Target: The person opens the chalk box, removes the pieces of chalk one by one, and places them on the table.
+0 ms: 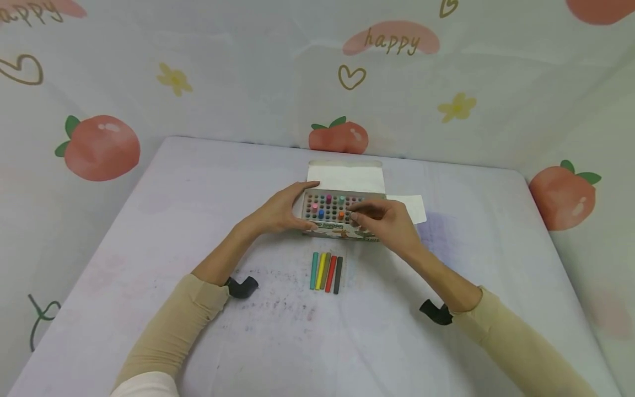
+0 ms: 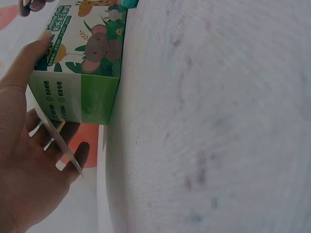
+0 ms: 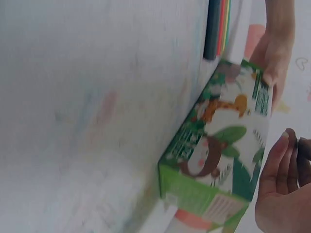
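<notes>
Box: standing on the table, opened, its left end gripped by the left hand, thumb against the printed front panel, other fingers around the far side. The right hand is above the box's right part, thumb and index finger drawn close together; whether they hold anything cannot be determined.

Contents: a grid of holes. Between the two sets of fingers, five sticks project above the grid: purple, pale green, pink, blue and orange, the last nearest the right fingertips.

Just beyond the fingers, the white lid lies folded back; a side flap extends right of the right hand. Nearer the wearer than either hand, five loose sticks lie side by side: teal, yellow, olive, red and dark grey.

Obscured: right-end holes, behind the right fingers. The depths of the holes are too small to read. In the right wrist view, the right hand is cut off by the frame edge.
</notes>
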Demonstrator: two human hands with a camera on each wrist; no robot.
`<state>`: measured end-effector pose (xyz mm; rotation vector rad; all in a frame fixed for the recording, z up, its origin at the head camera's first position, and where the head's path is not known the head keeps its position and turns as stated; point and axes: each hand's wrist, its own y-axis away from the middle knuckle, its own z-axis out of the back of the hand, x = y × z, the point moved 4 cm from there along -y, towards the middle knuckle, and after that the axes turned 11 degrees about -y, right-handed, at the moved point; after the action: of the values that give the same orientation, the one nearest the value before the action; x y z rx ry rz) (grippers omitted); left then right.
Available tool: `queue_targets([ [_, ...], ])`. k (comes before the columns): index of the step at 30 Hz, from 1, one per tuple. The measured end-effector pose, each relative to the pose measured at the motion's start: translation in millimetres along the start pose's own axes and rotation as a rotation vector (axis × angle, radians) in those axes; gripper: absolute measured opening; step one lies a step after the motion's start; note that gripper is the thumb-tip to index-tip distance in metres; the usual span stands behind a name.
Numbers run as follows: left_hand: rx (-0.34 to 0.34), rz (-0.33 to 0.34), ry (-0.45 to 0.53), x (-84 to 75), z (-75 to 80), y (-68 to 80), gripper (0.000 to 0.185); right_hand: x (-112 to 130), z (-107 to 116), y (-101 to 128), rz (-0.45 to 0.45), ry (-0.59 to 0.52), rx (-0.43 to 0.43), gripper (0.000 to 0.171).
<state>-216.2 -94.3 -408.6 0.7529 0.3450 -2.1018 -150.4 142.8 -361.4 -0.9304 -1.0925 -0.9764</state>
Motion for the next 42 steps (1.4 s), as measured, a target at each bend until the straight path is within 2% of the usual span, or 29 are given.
queue_targets([
  [6, 0.001, -0.006, -0.006, -0.2, -2.0, -1.0, 0.103, -8.1, 14.7, -10.1, -0.003, 0.062, -0.025, 0.018],
  [11, -0.001, -0.004, -0.007, -1.8, -0.7, 0.7, 0.103, -9.6, 18.0, -16.2, -0.022, 0.107, 0.002, 0.018],
  [20, -0.001, 0.003, -0.003, -2.0, 0.9, 1.4, 0.104, -12.6, 10.4, -25.8, -0.027, 0.145, 0.077, 0.019],
  [28, 0.000, 0.001, 0.002, 0.2, 0.0, 0.4, 0.102, -17.0, 3.5, -31.9, -0.095, 0.206, 0.135, 0.020],
  [42, 0.003, 0.005, 0.007, -0.6, 0.6, -0.8, 0.102, -19.1, -4.8, -37.4, -0.106, 0.361, 0.194, 0.020],
])
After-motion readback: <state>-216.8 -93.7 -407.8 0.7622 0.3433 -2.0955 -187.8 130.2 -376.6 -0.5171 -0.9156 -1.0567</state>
